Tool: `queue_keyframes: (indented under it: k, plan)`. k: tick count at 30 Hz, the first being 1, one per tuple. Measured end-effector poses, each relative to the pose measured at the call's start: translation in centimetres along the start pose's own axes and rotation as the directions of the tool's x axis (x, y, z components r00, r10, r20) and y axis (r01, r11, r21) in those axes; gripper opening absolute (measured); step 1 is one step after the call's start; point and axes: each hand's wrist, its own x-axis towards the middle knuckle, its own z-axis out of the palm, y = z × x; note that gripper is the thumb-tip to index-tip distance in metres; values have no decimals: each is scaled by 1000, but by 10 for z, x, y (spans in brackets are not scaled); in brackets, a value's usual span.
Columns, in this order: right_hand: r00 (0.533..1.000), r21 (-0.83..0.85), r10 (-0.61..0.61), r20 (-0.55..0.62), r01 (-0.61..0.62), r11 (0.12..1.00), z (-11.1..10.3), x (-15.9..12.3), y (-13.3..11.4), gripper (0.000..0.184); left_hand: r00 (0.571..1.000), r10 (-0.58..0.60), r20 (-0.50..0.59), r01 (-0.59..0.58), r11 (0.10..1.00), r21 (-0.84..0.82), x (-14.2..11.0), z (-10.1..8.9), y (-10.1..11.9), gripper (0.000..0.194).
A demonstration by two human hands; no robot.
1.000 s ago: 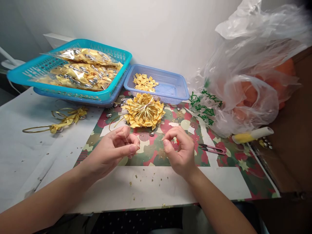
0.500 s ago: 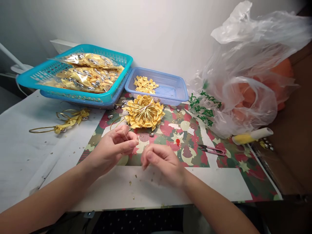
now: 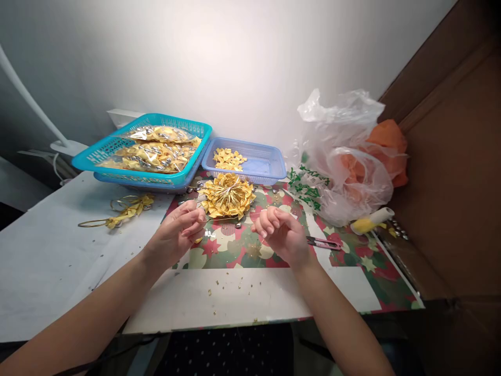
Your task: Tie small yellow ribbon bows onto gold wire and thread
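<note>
My left hand (image 3: 180, 231) is closed in a pinch on a thin gold cord (image 3: 216, 219), whose strand runs to the right from the fingertips. Just under those fingers shows a small yellow piece (image 3: 198, 240). My right hand (image 3: 282, 236) is curled shut over the patterned paper; what its fingers hold, if anything, is too small to make out. Beyond and between both hands lies a round bunch of yellow ribbon bows (image 3: 228, 196) with gold cords gathered at its centre. Pink-handled thread snips (image 3: 324, 243) lie right of my right hand, partly covered by it.
A teal basket (image 3: 84, 161) with bagged yellow bows and silver bells stands back left. Beside it is a blue basket (image 3: 270, 167) with loose bows. Corded bows (image 3: 129, 211) lie left; plastic bags (image 3: 340, 172) and a yellow-wound tube (image 3: 371, 220) lie right. Gold bits dot the front.
My hands have moved apart, the right one shifting to the right and turning its fingers upward. The gold cord now shows at my left fingertips. The camera view has tilted up and shifted.
</note>
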Motion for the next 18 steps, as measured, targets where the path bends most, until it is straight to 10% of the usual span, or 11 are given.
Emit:
queue_keyframes:
  k: [6,12,16,18]
  plan:
    - [1000,-115,13,3,-13,993,-1,2,-11,31,946,297,-129,-276,948,159,-6,-1,3,11]
    - [989,-281,39,142,3,960,24,-7,-42,30,697,703,-142,-585,671,455,-43,14,36,38]
    - [978,-387,41,206,43,921,57,-14,-68,29,876,369,309,-480,723,496,-58,60,64,22]
    - [976,-421,28,214,66,905,73,-18,-82,28,886,215,411,-414,765,493,-59,81,76,14]
